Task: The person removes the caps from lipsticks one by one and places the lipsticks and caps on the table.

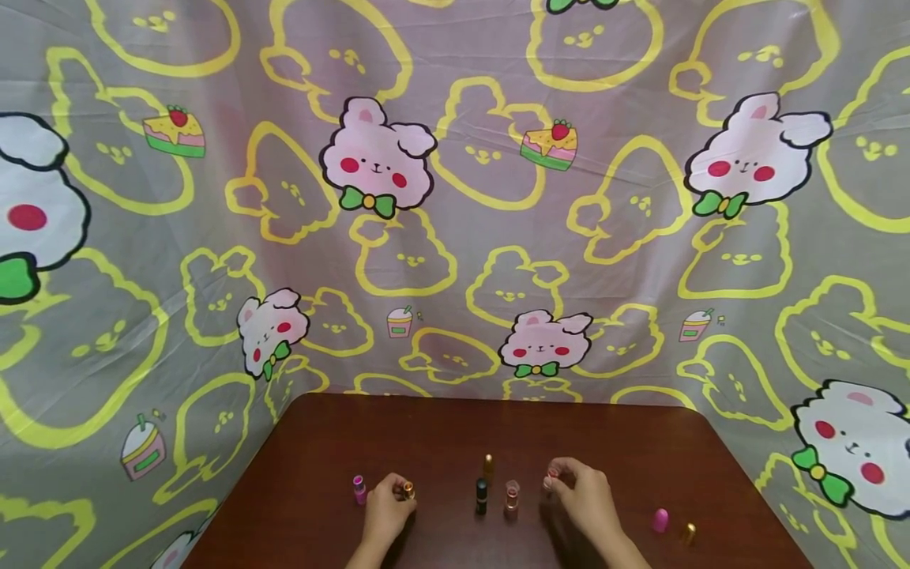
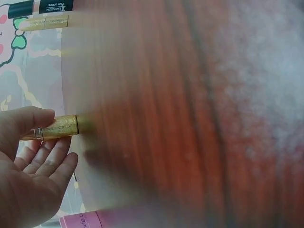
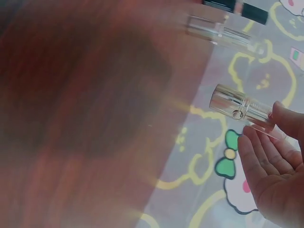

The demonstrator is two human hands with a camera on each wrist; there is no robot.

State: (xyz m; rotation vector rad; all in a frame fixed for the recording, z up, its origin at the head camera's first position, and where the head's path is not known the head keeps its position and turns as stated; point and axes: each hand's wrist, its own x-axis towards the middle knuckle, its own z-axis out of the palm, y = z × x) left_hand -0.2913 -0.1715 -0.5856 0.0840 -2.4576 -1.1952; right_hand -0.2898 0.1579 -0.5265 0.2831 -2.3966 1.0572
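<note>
My left hand [image 1: 386, 510] pinches a gold lipstick tube [image 2: 61, 127] between thumb and fingers, its bottom end close to the tabletop. Just left of that hand stands a magenta lipstick [image 1: 359, 491]. My right hand [image 1: 586, 499] holds a clear lipstick tube [image 3: 232, 103] with thumb and fingertips; its lower end shows clear of the table edge in the right wrist view. Between the hands stand a black lipstick [image 1: 481, 498], a second gold lipstick [image 1: 488, 466] behind it, and another clear, rose-gold lipstick [image 1: 512, 500].
On the right of the dark brown table [image 1: 426, 427] stand a pink cap [image 1: 660, 520] and a small gold cap [image 1: 690, 533]. A grey curtain [image 1: 455, 269] printed with yellow outlines and white rabbits surrounds the back and sides.
</note>
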